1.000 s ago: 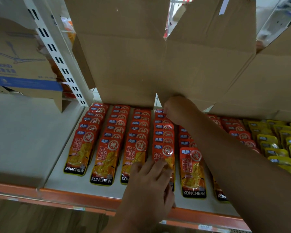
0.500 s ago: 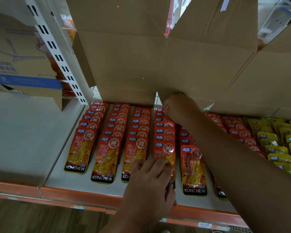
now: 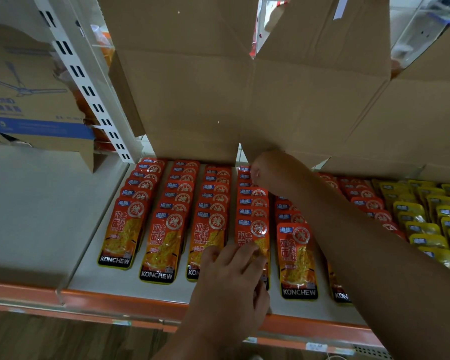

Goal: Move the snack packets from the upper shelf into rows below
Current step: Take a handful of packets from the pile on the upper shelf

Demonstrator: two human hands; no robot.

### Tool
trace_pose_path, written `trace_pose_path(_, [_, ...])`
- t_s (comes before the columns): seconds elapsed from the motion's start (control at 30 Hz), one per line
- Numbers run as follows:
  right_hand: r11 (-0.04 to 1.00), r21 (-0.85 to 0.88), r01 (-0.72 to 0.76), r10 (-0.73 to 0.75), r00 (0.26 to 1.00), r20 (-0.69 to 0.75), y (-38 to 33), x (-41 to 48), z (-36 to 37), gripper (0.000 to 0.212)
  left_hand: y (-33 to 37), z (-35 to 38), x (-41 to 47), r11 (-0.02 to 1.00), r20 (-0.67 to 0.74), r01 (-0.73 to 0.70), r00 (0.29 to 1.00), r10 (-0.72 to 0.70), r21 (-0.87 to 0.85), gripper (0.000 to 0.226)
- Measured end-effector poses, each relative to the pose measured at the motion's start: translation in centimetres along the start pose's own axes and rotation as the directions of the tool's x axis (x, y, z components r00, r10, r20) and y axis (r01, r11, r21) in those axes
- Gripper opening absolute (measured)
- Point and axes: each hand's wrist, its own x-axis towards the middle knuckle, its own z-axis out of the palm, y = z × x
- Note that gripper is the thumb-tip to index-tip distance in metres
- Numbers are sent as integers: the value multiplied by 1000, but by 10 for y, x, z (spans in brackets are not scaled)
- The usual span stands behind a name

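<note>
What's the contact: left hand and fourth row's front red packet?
Touching. Head view: the left hand lays its fingers flat on the front red packet, covering its lower half.

Two hands work at the rows of red snack packets (image 3: 164,242) on the lower shelf (image 3: 115,284).
The left hand (image 3: 231,279) lays its fingers on the front packet (image 3: 253,229) of the fourth row. The right hand (image 3: 268,170) reaches to that row's back end, under a cardboard box (image 3: 192,100), its fingers hidden. Yellow packets (image 3: 426,229) lie in rows at far right.
</note>
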Motion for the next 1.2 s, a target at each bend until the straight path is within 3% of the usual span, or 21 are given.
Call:
trace_pose_path(0.3, [996, 26, 87, -86, 996, -39, 3, -16, -11, 20, 1, 0, 0, 1000, 11, 6, 1000, -6, -7, 42])
trace_pose_path(0.4, [986, 111, 124, -126, 992, 13, 5, -30, -22, 22, 1, 0, 0, 1000, 5, 3, 1000, -3, -3, 42])
trace_pose_path(0.53, [989, 89, 122, -127, 991, 51, 3, -32, -21, 21, 1, 0, 0, 1000, 1, 6, 1000, -6, 2, 42])
trace_pose_path(0.73, [989, 97, 115, -118, 993, 24, 5, -35, -11, 17, 0, 1, 0, 1000, 1, 2, 1000, -2, 2, 42])
trace_pose_path(0.87, [973, 179, 146, -135, 988, -75, 14, -43, -14, 13, 0, 1, -1, 1000, -12, 1, 1000, -1, -6, 42])
trace_pose_path(1.03, [968, 225, 108, -63, 978, -197, 39, -54, -31, 10, -2, 2, -3, 1000, -29, -8, 1000, 8, -13, 42])
trace_pose_path(1.2, [971, 237, 5, 43, 980, -196, 73, -61, -39, 14, -1, 0, -2, 1000, -63, -6, 998, 6, 2, 42])
